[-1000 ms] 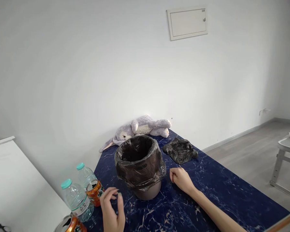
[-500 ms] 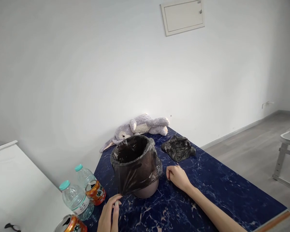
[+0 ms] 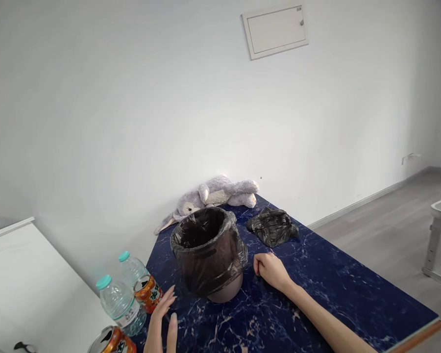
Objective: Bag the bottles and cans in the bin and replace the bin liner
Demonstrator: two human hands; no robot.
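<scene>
A small brown bin (image 3: 224, 293) lined with a black plastic bag (image 3: 209, 250) stands mid-table on the dark blue marbled table (image 3: 316, 289). My right hand (image 3: 271, 269) rests on the table just right of the bin, fingers curled shut with nothing seen in them. My left hand (image 3: 163, 323) hovers low at the front left of the bin, fingers stretched out and apart, holding nothing. It is next to an orange drink can (image 3: 148, 293).
Two clear water bottles (image 3: 120, 304) (image 3: 131, 268) and a second orange can (image 3: 113, 342) crowd the table's left corner. A crumpled black bag (image 3: 272, 226) and a grey plush toy (image 3: 209, 196) lie at the back. A white cabinet (image 3: 25, 284) stands left, a stool (image 3: 439, 230) right.
My left hand let go of the bag's lower edge and opened flat near the can. The right hand stayed beside the bin.
</scene>
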